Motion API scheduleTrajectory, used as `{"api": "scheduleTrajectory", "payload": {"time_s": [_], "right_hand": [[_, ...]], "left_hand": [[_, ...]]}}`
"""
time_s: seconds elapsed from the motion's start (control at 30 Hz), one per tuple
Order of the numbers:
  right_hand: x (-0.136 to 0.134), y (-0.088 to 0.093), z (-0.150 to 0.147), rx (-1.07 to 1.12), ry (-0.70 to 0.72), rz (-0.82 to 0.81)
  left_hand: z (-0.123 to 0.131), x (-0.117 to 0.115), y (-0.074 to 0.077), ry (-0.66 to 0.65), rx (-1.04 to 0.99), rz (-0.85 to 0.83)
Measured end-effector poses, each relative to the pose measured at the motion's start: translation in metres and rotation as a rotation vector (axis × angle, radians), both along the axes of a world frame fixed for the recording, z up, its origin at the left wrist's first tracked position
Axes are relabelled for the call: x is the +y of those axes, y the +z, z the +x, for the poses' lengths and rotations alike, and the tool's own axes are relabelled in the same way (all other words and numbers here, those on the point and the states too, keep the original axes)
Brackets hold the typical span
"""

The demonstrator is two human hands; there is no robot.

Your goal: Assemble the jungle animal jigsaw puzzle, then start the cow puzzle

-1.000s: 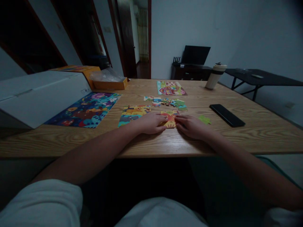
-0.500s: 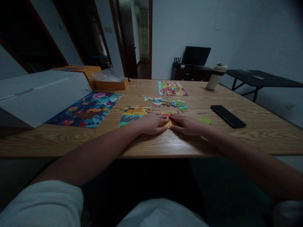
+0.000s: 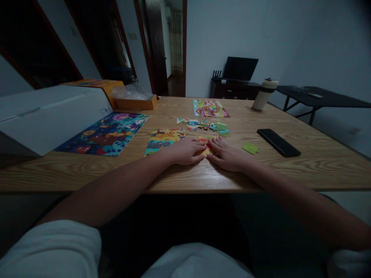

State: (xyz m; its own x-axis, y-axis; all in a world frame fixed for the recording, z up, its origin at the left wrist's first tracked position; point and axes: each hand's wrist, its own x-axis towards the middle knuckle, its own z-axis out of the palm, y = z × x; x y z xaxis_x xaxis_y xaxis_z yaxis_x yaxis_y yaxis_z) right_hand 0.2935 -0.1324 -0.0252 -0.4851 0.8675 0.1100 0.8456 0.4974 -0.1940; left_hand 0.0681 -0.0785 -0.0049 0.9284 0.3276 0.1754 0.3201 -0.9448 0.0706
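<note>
Head view: flat yellow-and-red jigsaw section on wood-grain tabletop, edges beneath left hand and right hand, both loosely spread.

Premises present as a home, likely a living or dining area. A flat screen stands on a dark cabinet beside a router; a curtain shows through an open doorway; the wood-grain counter bears colourful jigsaw pieces.
</note>
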Motion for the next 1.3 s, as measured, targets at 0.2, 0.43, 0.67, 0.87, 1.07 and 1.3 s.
{"api": "scheduleTrajectory", "payload": {"time_s": [0.2,0.43,0.67,0.87,1.07,1.3], "right_hand": [[0.001,-0.001,-0.003,0.033,0.036,0.003],[-0.006,0.007,-0.001,0.116,0.04,0.022],[-0.002,0.012,-0.005,0.112,0.117,0.104],[-0.001,0.007,-0.007,0.044,0.094,0.12],[-0.003,0.008,-0.001,0.06,0.11,0.101],[0.005,0.001,0.028,0.113,0.068,0.029]], "left_hand": [[0.0,-0.001,0.001,0.027,0.019,-0.004],[-0.003,0.0,0.001,0.071,0.045,-0.035],[-0.005,0.002,0.003,0.122,0.027,-0.13],[-0.011,0.008,0.003,0.179,0.005,-0.125],[-0.01,0.006,0.004,0.134,0.013,-0.084],[-0.009,0.005,0.004,0.126,0.09,-0.032]]}}
